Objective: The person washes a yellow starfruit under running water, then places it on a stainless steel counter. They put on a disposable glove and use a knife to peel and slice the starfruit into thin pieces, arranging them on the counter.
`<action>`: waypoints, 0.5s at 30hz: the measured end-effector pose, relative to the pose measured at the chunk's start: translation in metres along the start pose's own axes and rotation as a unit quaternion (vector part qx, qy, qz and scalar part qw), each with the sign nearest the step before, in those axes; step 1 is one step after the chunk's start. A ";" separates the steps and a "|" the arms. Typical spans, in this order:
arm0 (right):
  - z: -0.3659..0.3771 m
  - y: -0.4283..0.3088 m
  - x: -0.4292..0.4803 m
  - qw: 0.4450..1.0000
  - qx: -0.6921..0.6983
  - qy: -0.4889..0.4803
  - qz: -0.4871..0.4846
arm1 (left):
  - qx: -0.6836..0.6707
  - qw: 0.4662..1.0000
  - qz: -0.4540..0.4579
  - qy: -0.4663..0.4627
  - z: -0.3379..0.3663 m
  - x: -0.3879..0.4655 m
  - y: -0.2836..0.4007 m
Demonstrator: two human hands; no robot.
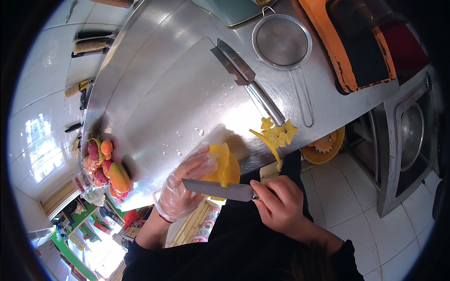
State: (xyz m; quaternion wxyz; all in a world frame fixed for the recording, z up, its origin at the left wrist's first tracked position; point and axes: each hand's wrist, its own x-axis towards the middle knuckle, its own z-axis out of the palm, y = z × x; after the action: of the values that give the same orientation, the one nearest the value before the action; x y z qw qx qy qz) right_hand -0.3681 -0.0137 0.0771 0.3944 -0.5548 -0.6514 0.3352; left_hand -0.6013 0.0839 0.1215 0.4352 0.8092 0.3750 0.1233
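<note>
My left hand [188,184], in a clear plastic glove, grips a yellow star fruit [225,165] over the front edge of the steel counter [158,105]. In my bare right hand [279,202] is the handle of a knife with a broad, blunt-ended blade [219,189]. The blade lies across the near part of the fruit, pointing at my gloved palm. A strip of the fruit rests against the blade's upper edge. Star-shaped end pieces and trimmed strips of star fruit [277,135] lie at the counter edge, touching the steel handle of a fruit peeling knife [242,70].
A mesh strainer [282,41] lies beyond the peeling knife, near a worn orange appliance [346,52]. Assorted fruit, with a mango [119,177], sits at the left. Knives [93,45] hang along the tiled wall. A yellow bin [321,151] with peelings stands below the counter.
</note>
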 end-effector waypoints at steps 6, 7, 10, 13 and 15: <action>-0.011 0.009 -0.009 1.000 -0.011 -0.011 0.020 | 0.028 0.999 0.017 -0.008 -0.002 0.000 -0.002; -0.011 0.009 -0.008 1.000 -0.004 -0.010 0.021 | 0.045 0.999 -0.005 -0.016 -0.004 0.001 0.000; -0.011 0.009 -0.003 1.000 0.012 -0.011 0.026 | -0.017 0.998 -0.067 0.004 0.000 -0.010 -0.004; -0.012 0.011 -0.005 0.999 0.014 -0.021 0.037 | 0.003 0.999 -0.046 0.009 0.001 -0.013 -0.006; -0.015 0.015 -0.012 0.998 0.005 -0.028 0.051 | -0.015 0.998 -0.052 0.017 0.003 -0.013 -0.007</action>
State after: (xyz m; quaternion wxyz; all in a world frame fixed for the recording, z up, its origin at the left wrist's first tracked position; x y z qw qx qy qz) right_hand -0.3469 -0.0235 0.0691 0.3610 -0.5758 -0.6313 0.3737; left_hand -0.6125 0.0748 0.1155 0.4471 0.7796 0.4219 0.1200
